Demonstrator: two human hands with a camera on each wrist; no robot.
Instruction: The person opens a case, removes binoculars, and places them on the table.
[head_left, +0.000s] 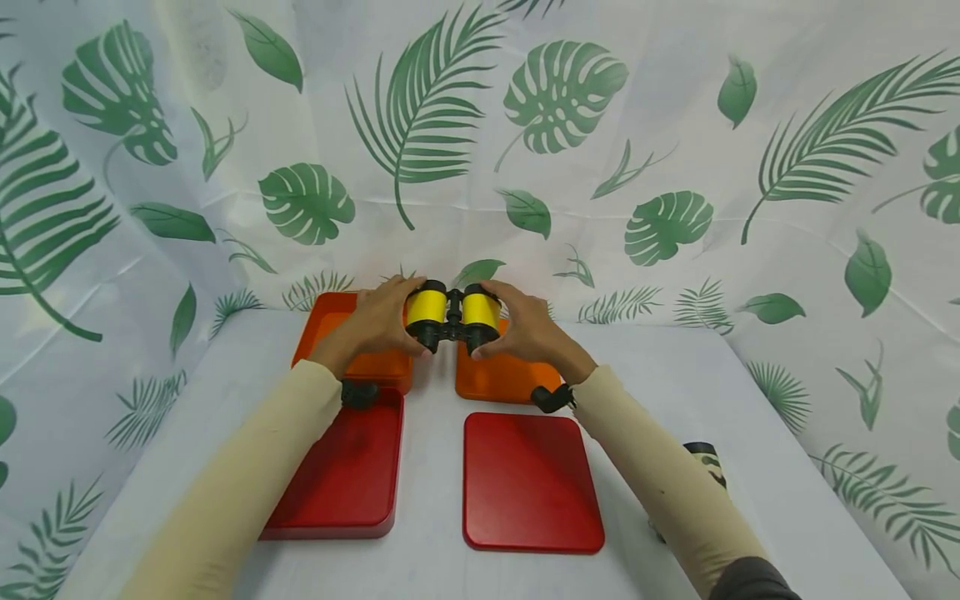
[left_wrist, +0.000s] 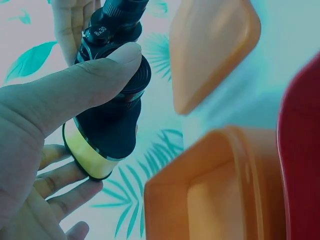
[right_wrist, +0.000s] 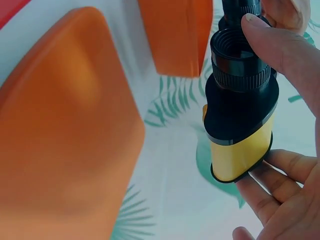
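Observation:
Yellow-and-black binoculars (head_left: 480, 310) are held up in both hands, above the far part of the table. My left hand (head_left: 382, 317) grips the left barrel, its thumb on the eyepiece end and its fingers around the front rim. On the other barrel my right hand (head_left: 528, 325) has the same kind of hold. The left wrist view shows the binoculars (left_wrist: 107, 130) with "8x30" marked on the black body. In the right wrist view, the eyepiece of the binoculars (right_wrist: 240, 55) faces the camera, with the thumb at its edge.
Behind the left hand stands an open orange box (head_left: 326, 312); its orange lid (head_left: 510, 379) lies to the right. Nearer are an open red box (head_left: 352, 475) and a red lid (head_left: 532, 483). A black-and-cream patterned object (head_left: 705, 458) is partly hidden by the right sleeve.

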